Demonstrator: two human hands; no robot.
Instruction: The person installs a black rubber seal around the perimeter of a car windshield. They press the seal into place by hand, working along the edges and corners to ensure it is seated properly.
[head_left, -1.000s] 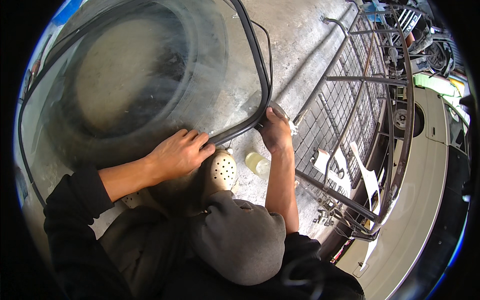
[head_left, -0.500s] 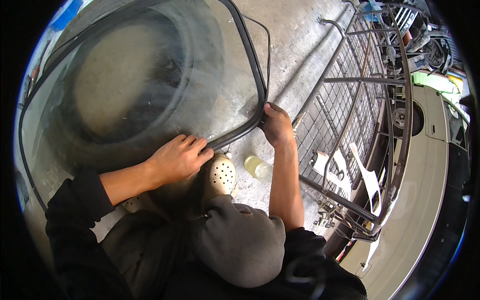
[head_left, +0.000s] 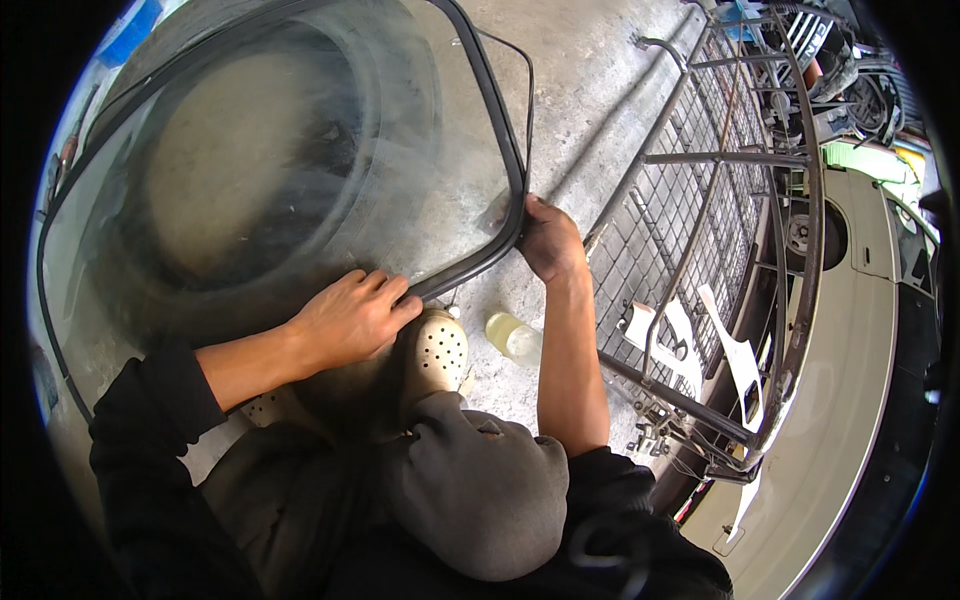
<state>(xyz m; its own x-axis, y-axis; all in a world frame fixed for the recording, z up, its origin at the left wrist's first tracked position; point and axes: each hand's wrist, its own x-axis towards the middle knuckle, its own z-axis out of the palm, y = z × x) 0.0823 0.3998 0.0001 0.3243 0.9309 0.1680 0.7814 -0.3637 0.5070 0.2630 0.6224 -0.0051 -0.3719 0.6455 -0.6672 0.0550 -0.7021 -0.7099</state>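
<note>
A large pane of vehicle glass (head_left: pixel 410 190) lies in front of me, with a black rubber seal (head_left: pixel 494 105) running round its edge. Through the glass shows a tyre (head_left: pixel 345 195) beneath it. My left hand (head_left: pixel 350 320) grips the near edge of the seal, fingers curled over it. At the rounded right corner, my right hand (head_left: pixel 553 243) closes round the seal, its thumb up along the outer side; the other fingers are partly hidden. A thin black cord (head_left: pixel 530 85) loops out from the seal beyond the right hand.
A clear container of yellowish liquid (head_left: pixel 513 338) stands on the concrete floor beside my cream clog (head_left: pixel 441 352). To the right is a metal-framed mesh rack (head_left: pixel 727 160) with white cut-out pieces (head_left: pixel 740 362). Past it stand a cream vehicle (head_left: pixel 840 390) and piled parts (head_left: pixel 870 95).
My right hand has moved slightly up and left at the seal's corner, the corner shifting a little with it. My left hand stays nearly in place on the near edge.
</note>
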